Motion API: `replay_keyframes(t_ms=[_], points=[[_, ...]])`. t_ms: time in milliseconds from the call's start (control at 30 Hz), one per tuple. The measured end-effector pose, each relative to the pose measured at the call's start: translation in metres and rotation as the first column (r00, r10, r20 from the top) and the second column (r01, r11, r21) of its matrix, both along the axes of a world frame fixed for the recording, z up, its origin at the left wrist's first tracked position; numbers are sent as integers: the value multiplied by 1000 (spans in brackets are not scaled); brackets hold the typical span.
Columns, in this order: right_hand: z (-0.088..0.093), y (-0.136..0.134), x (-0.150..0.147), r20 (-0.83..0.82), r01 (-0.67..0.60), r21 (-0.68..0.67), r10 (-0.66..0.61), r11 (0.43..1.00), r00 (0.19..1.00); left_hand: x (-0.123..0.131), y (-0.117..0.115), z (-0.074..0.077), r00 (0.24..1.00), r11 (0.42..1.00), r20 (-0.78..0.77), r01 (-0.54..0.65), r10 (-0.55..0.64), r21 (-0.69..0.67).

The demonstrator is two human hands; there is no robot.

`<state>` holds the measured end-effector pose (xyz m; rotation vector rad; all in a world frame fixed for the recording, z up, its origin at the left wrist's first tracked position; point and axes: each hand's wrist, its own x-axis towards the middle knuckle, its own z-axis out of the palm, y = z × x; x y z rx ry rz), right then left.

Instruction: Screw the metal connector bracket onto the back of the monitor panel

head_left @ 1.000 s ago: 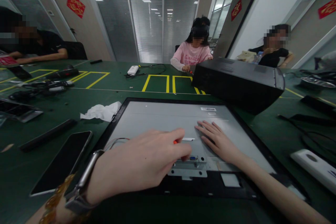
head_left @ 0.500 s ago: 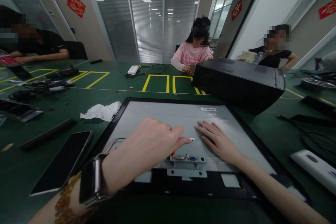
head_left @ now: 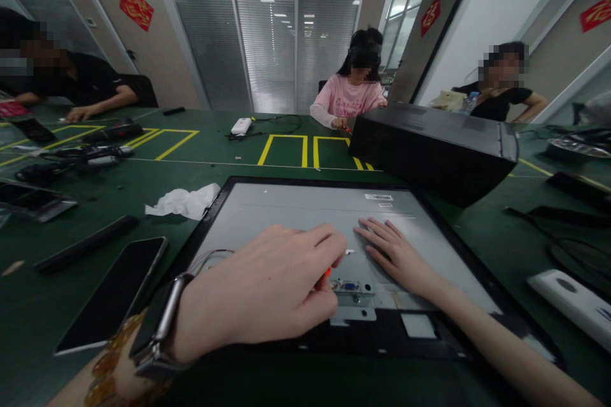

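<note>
Grey, black-framed panel point(head_left: 296, 199) lies flat on the green tabletop point(head_left: 153, 178). Left hand point(head_left: 267, 286), above the panel's near middle: grip closed on an orange object point(head_left: 328, 271), mostly hidden. Right hand point(head_left: 395, 255): grip open, laid flat on the panel's right half. 1 bracket point(head_left: 352, 313) with ports sits at the panel's near middle. Phone point(head_left: 112, 292) left of panel; crumpled tissue point(head_left: 186, 202) beside its far left corner; dark casing point(head_left: 424, 156) beyond its far right corner.
</note>
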<state>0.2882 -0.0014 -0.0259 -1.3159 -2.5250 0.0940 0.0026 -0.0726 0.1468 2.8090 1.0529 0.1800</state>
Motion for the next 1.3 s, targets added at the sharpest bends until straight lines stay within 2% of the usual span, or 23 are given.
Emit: replay_keyframes(t_ms=[133, 267, 667, 900, 1067, 1167, 1300], points=[[0, 0, 0, 23, -5, 0, 5, 1000, 1000, 1, 4, -6, 999, 996, -29, -39, 41, 75], [-2, 0, 2, 8, -10, 8, 10, 1000, 1000, 1, 9, -10, 990, 993, -105, -81, 90, 84], [-3, 1, 2, 9, -9, -3, 9, 1000, 1000, -1, 9, -7, 998, 998, -39, -56, 58, 38], [-3, 1, 4, 16, -9, -15, 9, 1000, 1000, 4, 8, -10, 997, 994, -73, 0, 8, 107], [-2, 2, 6, 9, -10, -19, 11, 1000, 1000, 6, 12, -15, 995, 988, -94, -5, 20, 153], [-2, 2, 7, 13, -10, -26, 10, 1000, 1000, 6, 12, -16, 997, 991, -81, 11, 0, 135], [-4, 2, 7, -3, -9, -11, 9, 1000, 1000, 8, 8, -8, 997, 999, -76, 17, -15, 33]])
